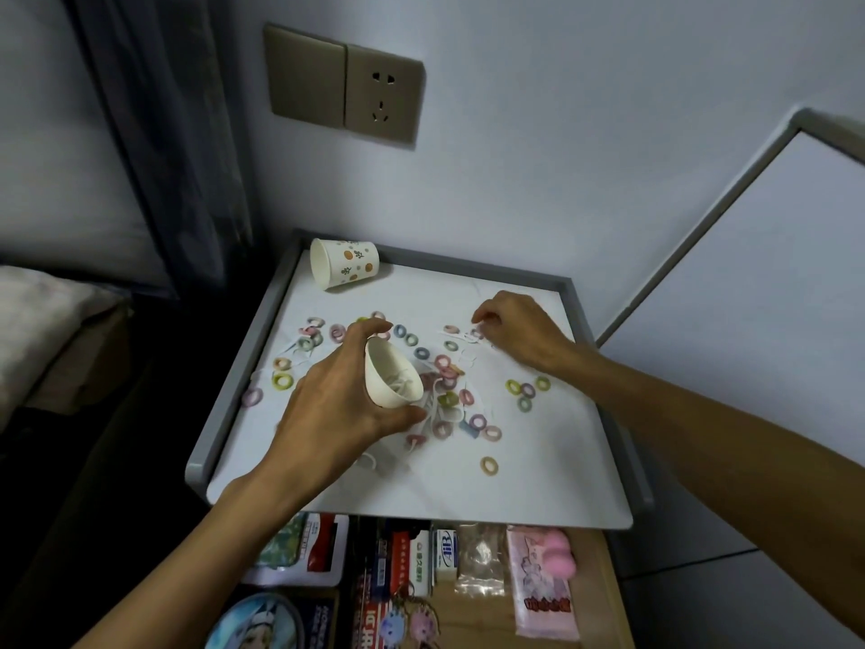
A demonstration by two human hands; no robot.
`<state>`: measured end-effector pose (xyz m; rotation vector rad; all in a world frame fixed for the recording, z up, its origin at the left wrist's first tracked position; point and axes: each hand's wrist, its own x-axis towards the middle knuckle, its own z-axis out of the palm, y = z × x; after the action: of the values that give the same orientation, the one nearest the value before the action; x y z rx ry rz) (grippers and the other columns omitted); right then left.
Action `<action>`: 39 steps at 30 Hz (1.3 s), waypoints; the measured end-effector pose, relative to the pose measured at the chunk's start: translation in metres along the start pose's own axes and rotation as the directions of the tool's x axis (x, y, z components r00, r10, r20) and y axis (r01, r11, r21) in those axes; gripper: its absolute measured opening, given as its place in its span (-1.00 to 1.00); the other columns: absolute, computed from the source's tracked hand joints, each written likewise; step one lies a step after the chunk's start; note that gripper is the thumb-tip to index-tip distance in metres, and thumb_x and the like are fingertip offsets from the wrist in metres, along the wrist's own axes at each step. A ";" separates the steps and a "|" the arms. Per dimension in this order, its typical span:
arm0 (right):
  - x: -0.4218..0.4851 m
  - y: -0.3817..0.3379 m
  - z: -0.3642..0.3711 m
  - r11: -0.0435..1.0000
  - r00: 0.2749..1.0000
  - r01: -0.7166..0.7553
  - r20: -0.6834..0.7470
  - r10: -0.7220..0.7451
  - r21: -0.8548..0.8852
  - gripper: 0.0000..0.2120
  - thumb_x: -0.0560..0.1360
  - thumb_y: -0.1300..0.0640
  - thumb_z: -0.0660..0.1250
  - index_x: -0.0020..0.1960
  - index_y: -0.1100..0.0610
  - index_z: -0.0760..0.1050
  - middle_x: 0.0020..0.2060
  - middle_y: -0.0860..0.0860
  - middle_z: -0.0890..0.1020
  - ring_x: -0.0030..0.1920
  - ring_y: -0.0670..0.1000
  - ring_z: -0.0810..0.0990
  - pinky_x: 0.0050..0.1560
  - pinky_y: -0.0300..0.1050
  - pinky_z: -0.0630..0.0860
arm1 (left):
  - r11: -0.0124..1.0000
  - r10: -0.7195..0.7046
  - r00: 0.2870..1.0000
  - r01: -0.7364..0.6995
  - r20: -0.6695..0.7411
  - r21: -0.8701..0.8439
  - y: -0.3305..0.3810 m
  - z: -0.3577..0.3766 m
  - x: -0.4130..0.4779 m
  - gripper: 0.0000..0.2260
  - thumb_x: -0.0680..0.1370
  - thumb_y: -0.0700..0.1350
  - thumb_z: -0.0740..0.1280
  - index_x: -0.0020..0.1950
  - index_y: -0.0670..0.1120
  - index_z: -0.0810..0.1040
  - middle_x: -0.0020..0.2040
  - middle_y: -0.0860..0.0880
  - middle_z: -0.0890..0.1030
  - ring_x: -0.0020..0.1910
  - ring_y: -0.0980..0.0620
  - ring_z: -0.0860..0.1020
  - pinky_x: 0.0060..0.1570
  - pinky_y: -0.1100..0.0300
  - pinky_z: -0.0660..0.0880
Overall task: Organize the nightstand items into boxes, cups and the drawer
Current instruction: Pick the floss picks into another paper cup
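Bare left hand [337, 405] and bare right hand [519, 330], both forearms uncovered to the frame edge.

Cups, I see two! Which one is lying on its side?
The dotted cup in the back left corner lies on its side, and no hand touches it. The white cup is held tilted in the left hand.

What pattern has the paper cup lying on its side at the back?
The tipped white paper cup shows orange dots and small leafy sprigs; head view.
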<state>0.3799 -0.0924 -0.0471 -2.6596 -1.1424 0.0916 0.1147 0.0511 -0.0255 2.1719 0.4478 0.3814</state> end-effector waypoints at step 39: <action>-0.016 -0.001 -0.016 0.970 0.969 -0.145 0.227 0.098 0.197 -0.82 0.64 0.25 0.19 0.08 0.17 0.58 -0.30 0.06 0.64 -0.37 -0.07 0.60 -0.36 -0.41 0.44 | 1.000 0.020 1.000 -0.020 0.001 0.012 0.003 -0.008 -0.003 -0.21 0.30 0.05 0.61 0.42 0.15 0.27 0.12 0.17 0.48 0.01 0.08 0.46 -0.13 0.24 0.34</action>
<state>0.3706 -0.1061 -0.0322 -2.5707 -0.9641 0.5076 0.1097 0.0537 -0.0191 2.1897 0.4297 0.3896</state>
